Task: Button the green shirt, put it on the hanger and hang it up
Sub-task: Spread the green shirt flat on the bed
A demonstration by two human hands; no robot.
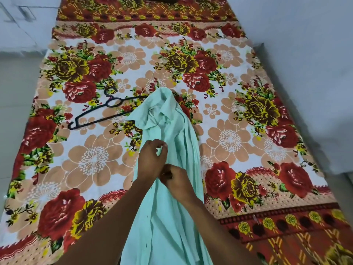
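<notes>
Working near the middle of a pale mint-green cotton shirt (172,131), the person has both hands on its front edge, and the garment lies bunched lengthwise down a bed covered with a red, peach and yellow floral bedsheet (238,140), collar end farthest from the camera. The left hand (151,159) has its fingers (162,145) curled in, thumb and forefinger pinching a small fold of the cloth; the right hand (176,181), touching it just below, has its fingers pressed together on the cloth, though whether they hold a button or only fabric cannot be told. A black plastic clothes hanger (107,109) lies flat on the bedsheet to the left, one arm running under the shirt's upper edge, so the buttoning step is judged to be in progress and the hanger not yet used. The main risk is misalignment: the shirt is crumpled, not spread flat, so a button could go into the wrong hole and skew the whole front. Loose folds could also hide a button or let it slip from the pinch. Lifting the shirt carelessly might drag the half-covered hanger along or snag it in the cloth.
</notes>
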